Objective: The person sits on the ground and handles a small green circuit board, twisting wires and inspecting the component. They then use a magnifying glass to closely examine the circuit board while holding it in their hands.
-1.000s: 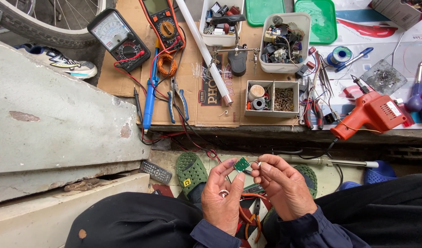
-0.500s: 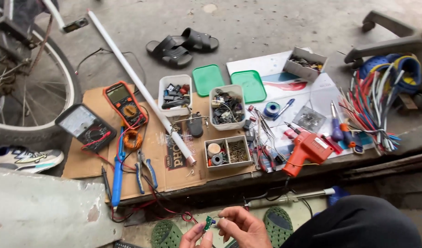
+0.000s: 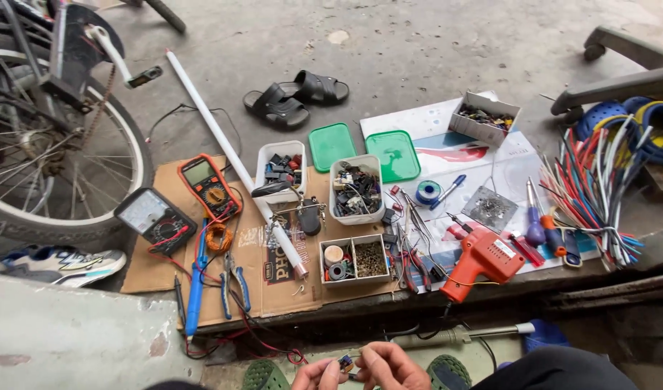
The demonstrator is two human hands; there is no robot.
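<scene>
1. Head view, the hands: both hands sit at the very bottom edge, close together. The left hand [image 3: 318,375] has its fingers curled in, and the tips pinch a small dark part [image 3: 345,362]. The right hand [image 3: 391,368] is curled too, and its fingertips touch the same small part from the other side. Thin wires hang from the part. The palms are cut off by the edge, so only the knuckles and fingertips show.

2. Head view, just ahead of the hands: an orange soldering gun [image 3: 482,261] lies on a paper sheet, near a few screwdrivers [image 3: 544,230] and a roll of solder wire [image 3: 427,193].

3. Head view, the middle: a piece of cardboard [image 3: 274,278] lies on the ground. On it sit two white tubs of small parts [image 3: 357,189], a little two-part tray [image 3: 354,260], a blue tool [image 3: 196,289] and small pliers [image 3: 234,283]. Two green lids [image 3: 362,150] lie just behind the tubs.

4. Head view, the left: an orange meter [image 3: 209,185] and a black meter [image 3: 155,217] lie side by side. A long white tube [image 3: 230,155] runs across the cardboard. A bike wheel [image 3: 57,166] stands beside them, with a white sneaker [image 3: 57,265] below it.

5. Head view, far away: black sandals [image 3: 295,97] rest on the concrete. A bunch of coloured wires [image 3: 595,195] lies on the right.
</scene>
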